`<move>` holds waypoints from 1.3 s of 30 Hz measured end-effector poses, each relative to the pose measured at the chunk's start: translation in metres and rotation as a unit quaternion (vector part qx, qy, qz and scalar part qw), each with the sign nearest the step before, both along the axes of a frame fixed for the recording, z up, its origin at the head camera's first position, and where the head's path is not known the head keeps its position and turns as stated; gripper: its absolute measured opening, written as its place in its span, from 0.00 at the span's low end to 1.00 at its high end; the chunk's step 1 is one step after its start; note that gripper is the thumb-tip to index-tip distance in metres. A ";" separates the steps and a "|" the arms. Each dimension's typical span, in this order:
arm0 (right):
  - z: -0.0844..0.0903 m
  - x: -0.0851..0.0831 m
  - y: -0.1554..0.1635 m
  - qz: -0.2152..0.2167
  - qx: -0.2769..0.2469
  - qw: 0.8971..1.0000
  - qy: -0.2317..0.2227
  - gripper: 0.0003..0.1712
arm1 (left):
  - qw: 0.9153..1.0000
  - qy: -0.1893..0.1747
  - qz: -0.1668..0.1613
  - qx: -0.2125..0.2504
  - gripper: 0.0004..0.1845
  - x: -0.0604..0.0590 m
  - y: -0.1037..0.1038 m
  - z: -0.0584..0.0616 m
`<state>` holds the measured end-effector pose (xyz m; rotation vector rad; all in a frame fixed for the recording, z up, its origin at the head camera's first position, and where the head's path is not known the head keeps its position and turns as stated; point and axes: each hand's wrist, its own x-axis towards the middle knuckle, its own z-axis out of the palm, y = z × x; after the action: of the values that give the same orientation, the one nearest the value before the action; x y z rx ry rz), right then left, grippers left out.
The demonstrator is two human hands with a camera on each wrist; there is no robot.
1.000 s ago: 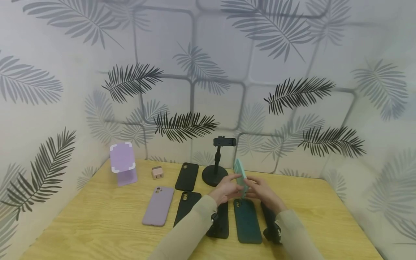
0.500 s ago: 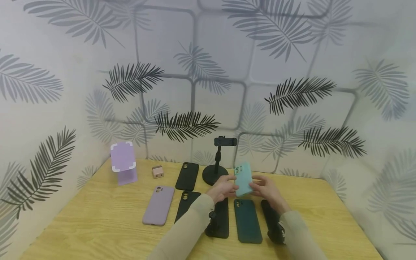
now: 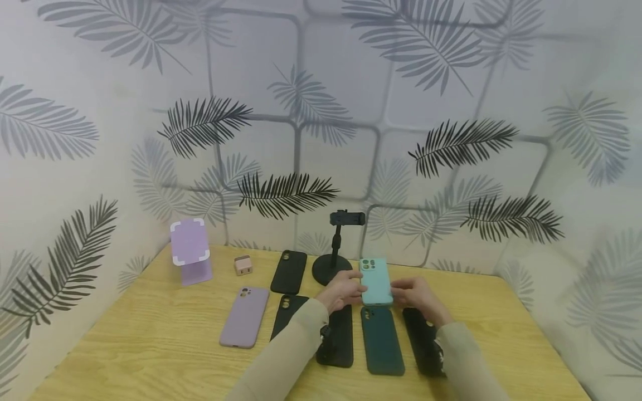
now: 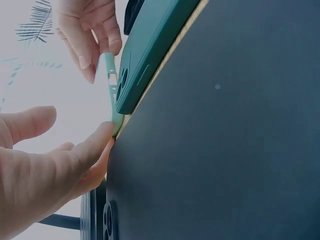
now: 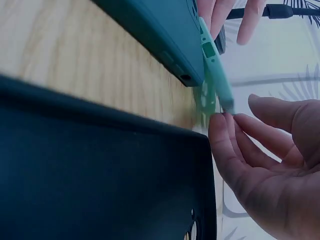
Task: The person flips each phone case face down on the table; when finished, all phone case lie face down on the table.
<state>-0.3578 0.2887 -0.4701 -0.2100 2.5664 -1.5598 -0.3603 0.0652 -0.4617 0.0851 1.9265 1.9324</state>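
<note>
Both hands meet on the mint-green soft silicone phone case (image 3: 376, 281), seen from the head camera lying low over the far middle of the pale wooden desk (image 3: 150, 345). Left hand (image 3: 343, 289) pinches its left long edge, right hand (image 3: 416, 294) its right long edge, camera cut-out pointing toward the far edge. I judge it light, bendy and a little grippy, so the long edges are the right hold; a squeeze across the middle would likely bow it. Just nearer to me lie the dark teal phone case (image 3: 382, 341) and two black phone cases (image 3: 340, 342) (image 3: 423, 348), partly under my sleeves. Further left sit another black case (image 3: 289, 271), a lilac phone case (image 3: 244, 317), a lilac tilted phone stand (image 3: 189, 252) and a small pink cube (image 3: 243, 265). A black round-based clamp stand (image 3: 335, 250) rises just beyond my left hand, so that side is tight. Open room lies toward the right edge and the near left corner.

From the left wrist, my fingertips (image 4: 102, 142) press the mint case's thin rim (image 4: 114, 95), with the right hand's fingers (image 4: 87, 40) on the opposite end; the teal case (image 4: 150, 50) sits just beside it.

From the right wrist, my fingertips (image 5: 222, 125) touch the mint rim (image 5: 215, 65) edge-on, close to the teal case's (image 5: 155, 35) corner, with desk grain showing between.
</note>
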 end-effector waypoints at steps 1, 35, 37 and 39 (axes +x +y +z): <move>0.000 0.000 0.001 0.006 0.002 1.000 -0.003 0.19 | 1.000 0.000 0.000 -0.002 0.29 0.000 0.000 0.000; 0.021 0.037 0.070 0.142 0.029 0.989 -0.017 0.28 | 0.995 0.080 -0.038 -0.052 0.21 0.030 0.014 0.001; 0.020 0.041 0.076 0.144 0.037 0.989 -0.016 0.28 | 0.994 0.082 -0.048 -0.048 0.21 0.034 0.018 0.000; 0.019 0.047 0.082 0.145 0.040 0.988 -0.020 0.27 | 0.994 0.082 -0.059 -0.040 0.21 0.038 0.023 -0.001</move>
<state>-0.3112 0.3707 -0.4514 -0.5112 2.4288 -1.3413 -0.3227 0.0879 -0.4630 0.3360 2.0516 1.8188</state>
